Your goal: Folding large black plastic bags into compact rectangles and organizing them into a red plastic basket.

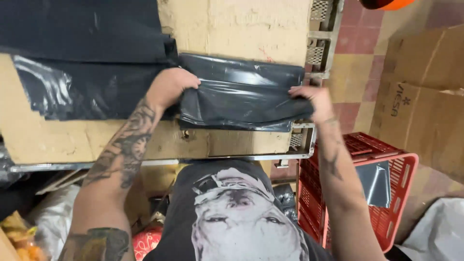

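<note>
Here, both forearms stretched forward over the cardboard-topped table (pixel 232 29) — left hand (pixel 166 87) and right hand (pixel 314 99) each with grip closed on an end of the folded black plastic bag (pixel 241 94), flat on the cardboard. Lower right, red plastic crate (pixel 396 212) holding a grey plastic sheet (pixel 377 181).

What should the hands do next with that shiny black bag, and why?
Probably pull the two ends apart a little to flatten it. The left hand grips one end of the black plastic bag and the right hand grips the other, and the bag lies on the cardboard-covered table with creases across its middle, so a gentle stretch would likely smooth it.
</note>
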